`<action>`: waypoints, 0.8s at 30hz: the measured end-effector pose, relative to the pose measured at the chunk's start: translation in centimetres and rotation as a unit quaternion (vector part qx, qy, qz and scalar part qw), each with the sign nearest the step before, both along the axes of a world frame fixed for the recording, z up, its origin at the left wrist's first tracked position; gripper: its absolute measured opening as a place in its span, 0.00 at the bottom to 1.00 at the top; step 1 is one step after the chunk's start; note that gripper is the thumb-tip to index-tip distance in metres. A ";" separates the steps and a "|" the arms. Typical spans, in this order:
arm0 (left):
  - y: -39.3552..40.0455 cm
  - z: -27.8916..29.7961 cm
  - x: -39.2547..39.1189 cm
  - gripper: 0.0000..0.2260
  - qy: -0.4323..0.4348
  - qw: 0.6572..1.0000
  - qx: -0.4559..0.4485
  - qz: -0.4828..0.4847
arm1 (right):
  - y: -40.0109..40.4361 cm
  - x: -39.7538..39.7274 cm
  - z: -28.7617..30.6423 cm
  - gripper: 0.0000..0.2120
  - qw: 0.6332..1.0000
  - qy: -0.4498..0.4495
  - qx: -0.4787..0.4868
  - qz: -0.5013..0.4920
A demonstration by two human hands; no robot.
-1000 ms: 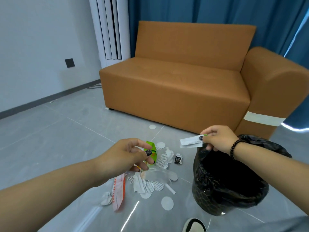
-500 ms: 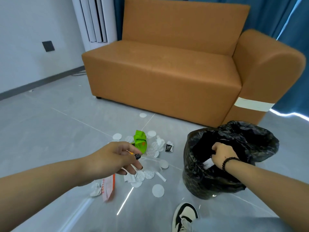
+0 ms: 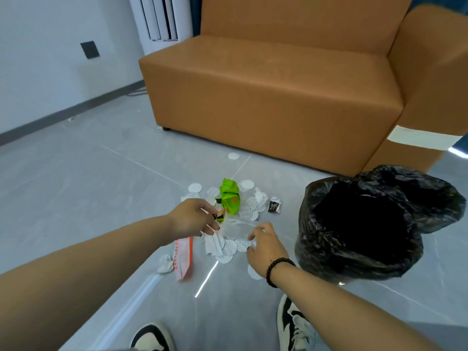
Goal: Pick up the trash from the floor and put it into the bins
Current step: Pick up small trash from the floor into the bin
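Trash lies in a pile on the grey floor: a green wrapper (image 3: 229, 196), a red-and-white wrapper (image 3: 183, 257), a clear plastic wrapper (image 3: 235, 228), a small black packet (image 3: 274, 206), crumpled white paper (image 3: 164, 264) and several white discs (image 3: 195, 187). A bin lined with a black bag (image 3: 329, 257) stands open to the right of the pile. My left hand (image 3: 195, 219) hovers over the pile, pinching a small orange-and-black scrap. My right hand (image 3: 263, 245), with a bead bracelet, is low beside the bin and pinches the right edge of the clear plastic wrapper.
An orange sofa (image 3: 278, 97) stands just behind the pile and the bin. A white floor-standing air conditioner (image 3: 162, 19) and a wall with a dark socket (image 3: 89, 49) are at the back left. My two shoes (image 3: 152, 338) (image 3: 293, 323) are at the bottom edge.
My right hand carried a white paper strip into the bin, came out without it and dropped left to the pile. My left hand stayed over the pile with its scrap.
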State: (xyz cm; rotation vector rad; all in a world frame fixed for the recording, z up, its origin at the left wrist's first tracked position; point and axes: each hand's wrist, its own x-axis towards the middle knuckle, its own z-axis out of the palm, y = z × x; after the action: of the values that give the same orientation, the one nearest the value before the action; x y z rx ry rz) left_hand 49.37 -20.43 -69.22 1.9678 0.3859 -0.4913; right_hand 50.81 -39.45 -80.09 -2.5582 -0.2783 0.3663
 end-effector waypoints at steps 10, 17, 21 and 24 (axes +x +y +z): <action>1.2 -12.8 -1.8 0.15 0.046 0.988 0.144 0.002 | -0.6 -4.4 -10.0 0.05 0.984 0.169 -0.055 0.014; 3.7 -19.4 -3.8 0.21 0.117 0.980 0.148 0.059 | -1.9 -3.2 -12.0 0.04 0.983 0.174 -0.046 -0.018; 4.7 -21.3 -4.2 0.18 0.129 0.980 0.147 0.047 | -2.3 -3.4 -13.0 0.04 0.984 0.172 -0.050 -0.021; 4.3 -22.2 -4.1 0.17 0.120 0.986 0.110 0.040 | -2.1 -3.9 -13.3 0.05 0.980 0.191 -0.057 -0.016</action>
State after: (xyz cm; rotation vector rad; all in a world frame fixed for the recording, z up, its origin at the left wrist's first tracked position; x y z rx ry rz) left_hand 45.24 -16.14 -91.37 2.1001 0.6936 -0.6591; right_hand 46.87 -41.56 -93.39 -2.5306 -0.0743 0.8685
